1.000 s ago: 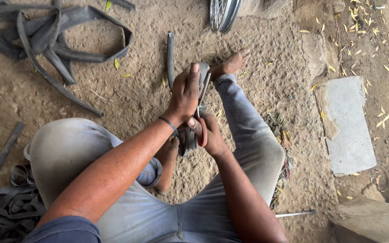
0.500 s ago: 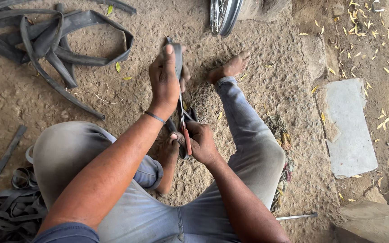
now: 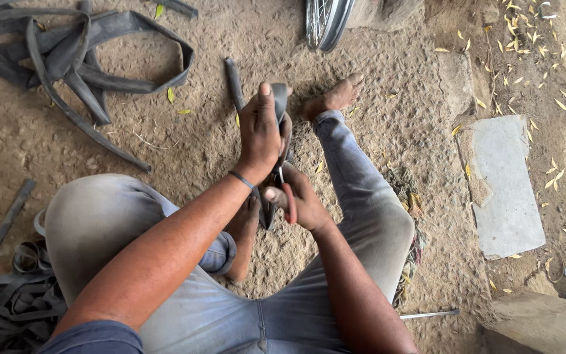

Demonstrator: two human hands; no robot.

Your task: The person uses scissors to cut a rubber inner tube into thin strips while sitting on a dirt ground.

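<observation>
Cutting a rubber strip over the dirt floor.

Head view: the left hand [image 3: 261,131] has its fingers clenched round the upper end of a dark strip [image 3: 279,105], held upright between the knees. Just below, the right hand [image 3: 299,202] grips what look like red-handled scissors [image 3: 285,190] against the strip, though the blades are mostly hidden. More rubber tubes [image 3: 80,59] lie on the ground [image 3: 388,98], well apart; a wheel rim [image 3: 325,19] stands beyond.

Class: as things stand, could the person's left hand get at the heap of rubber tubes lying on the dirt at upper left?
Probably not at once: the left hand is busy gripping a rubber strip. The dirt ground toward the heap of rubber tubes looks unobstructed, though reaching likely needs a lean.
</observation>
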